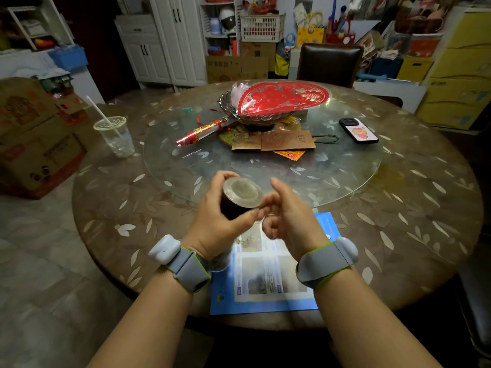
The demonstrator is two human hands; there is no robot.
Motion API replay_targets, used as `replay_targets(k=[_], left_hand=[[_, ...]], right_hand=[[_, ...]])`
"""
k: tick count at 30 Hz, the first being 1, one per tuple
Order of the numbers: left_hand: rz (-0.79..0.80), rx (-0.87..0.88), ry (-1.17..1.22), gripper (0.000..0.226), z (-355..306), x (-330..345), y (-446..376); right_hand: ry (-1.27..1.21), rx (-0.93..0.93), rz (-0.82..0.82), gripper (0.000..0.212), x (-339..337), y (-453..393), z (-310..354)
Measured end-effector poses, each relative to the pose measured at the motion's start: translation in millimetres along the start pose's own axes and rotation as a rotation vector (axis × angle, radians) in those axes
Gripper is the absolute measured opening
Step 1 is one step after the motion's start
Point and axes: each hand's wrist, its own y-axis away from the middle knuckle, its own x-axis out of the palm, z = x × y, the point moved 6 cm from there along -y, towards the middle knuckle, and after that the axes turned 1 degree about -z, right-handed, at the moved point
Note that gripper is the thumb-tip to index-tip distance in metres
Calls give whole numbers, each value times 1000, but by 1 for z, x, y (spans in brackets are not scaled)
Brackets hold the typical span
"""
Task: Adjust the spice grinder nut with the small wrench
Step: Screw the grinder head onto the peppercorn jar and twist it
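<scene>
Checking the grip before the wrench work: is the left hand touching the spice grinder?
Touching. The head view shows the left hand wrapped round the dark body of the spice grinder, fingers and thumb against its sides.

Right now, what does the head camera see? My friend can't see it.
A left hand grips a dark spice grinder above a round table. The right hand curls beside it; no wrench is visible.

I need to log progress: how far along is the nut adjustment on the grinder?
Done: the spice grinder is off the table, gripped in the left hand with its flat end turned up. In hand: the right hand has its curled fingers at the grinder's rim, blurred. Left: no wrench or nut can be made out, so the tightening itself cannot be confirmed. Spilled bits lie on the blue leaflet below.
</scene>
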Motion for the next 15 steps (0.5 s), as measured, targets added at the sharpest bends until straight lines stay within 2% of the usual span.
replay_targets(k=[3,7,9,15], left_hand=[[104,4,-100,51,3,8,4],[167,6,-150,44,9,11,7],[188,-6,-155,40,10,13,7],[194,-8,-157,34,17,18,7]], right_hand=[[96,-201,-7,49,1,7,24],[620,-356,-38,38,5,23,38],[754,-395,-87,34,4,27,40],[796,-380,-111,30,1,25,38]])
